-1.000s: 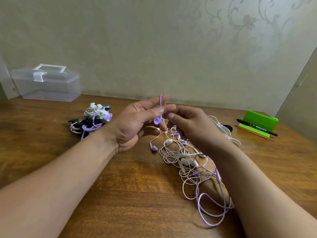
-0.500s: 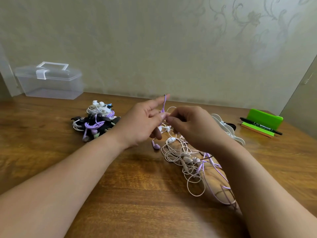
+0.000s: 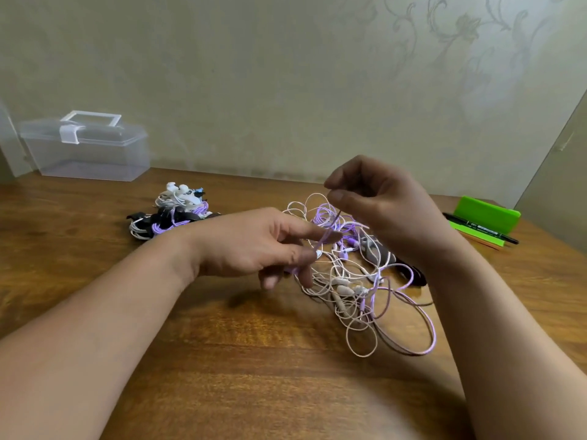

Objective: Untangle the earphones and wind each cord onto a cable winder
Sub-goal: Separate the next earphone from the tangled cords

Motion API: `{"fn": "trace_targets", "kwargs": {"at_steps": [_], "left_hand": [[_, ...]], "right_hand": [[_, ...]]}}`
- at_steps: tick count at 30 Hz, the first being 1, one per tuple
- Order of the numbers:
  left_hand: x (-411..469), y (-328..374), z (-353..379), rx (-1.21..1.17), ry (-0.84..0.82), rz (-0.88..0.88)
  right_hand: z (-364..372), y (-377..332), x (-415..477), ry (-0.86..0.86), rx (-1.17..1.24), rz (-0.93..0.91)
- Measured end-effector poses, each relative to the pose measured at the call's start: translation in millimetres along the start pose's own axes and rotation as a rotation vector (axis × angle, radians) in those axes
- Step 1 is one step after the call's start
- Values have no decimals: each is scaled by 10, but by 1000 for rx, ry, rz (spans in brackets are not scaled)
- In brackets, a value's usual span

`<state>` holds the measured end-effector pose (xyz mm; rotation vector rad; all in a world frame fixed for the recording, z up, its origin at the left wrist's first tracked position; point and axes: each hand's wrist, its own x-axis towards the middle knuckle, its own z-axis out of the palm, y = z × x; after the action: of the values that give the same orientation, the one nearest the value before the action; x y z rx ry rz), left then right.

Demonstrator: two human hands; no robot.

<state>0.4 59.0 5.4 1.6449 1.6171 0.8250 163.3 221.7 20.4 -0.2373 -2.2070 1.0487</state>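
A tangle of white, pinkish and purple earphone cords [image 3: 355, 287] lies on the wooden table [image 3: 222, 360], partly lifted. My right hand [image 3: 378, 201] is raised above the tangle and pinches a purple cord [image 3: 330, 228] between thumb and fingers. That cord runs taut down to my left hand [image 3: 260, 246], which holds its lower part between curled fingers just above the table. A black cable winder [image 3: 409, 273] shows under the tangle at the right.
A heap of wound earphones on black winders [image 3: 171, 214] sits at the left. A clear plastic box with a white handle [image 3: 85, 147] stands at the back left. A green holder with a black pen [image 3: 482, 223] is at the right by the wall.
My right hand has risen and drawn the purple cord upward. My left hand has dropped lower and moved apart from it. The tangle has spread out and lifted.
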Motion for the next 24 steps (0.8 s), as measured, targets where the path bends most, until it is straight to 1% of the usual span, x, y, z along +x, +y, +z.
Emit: {"fn": "trace_targets", "kwargs": {"at_steps": [3,5,6,7,10,11,13,15,17,19,22,24], "left_hand": [[-29,54,-14,-178,-130,71],[-45,67,-7,-316,-167,130],[-48,76,3,-385,-161,164],[-46,76,6,-457,-117,199],[22,54,-18,-624,133,249],[56,39,-37,-642,208,259],[112,-12,-75,-653,364,262],[145,-65,-121,-588,525,245],[166,-102,-130,-451,625,224],[178,-114,-91,-303,663,210],[177,-99,-7,-68,654,192],[166,-105,34,85,631,174]], "right_hand": [[47,45,15,-19,213,19],[106,54,13,-44,343,32],[137,59,13,-58,407,42],[174,61,18,-73,455,64],[259,57,1,-99,460,156],[276,56,-1,-106,420,180],[305,56,-20,-115,210,195],[353,31,-40,-151,-24,165],[386,1,-56,-196,-145,134],[381,-39,-70,-231,-252,85],[358,-68,-80,-272,-388,58],[344,-68,-70,-231,-468,47]]}}
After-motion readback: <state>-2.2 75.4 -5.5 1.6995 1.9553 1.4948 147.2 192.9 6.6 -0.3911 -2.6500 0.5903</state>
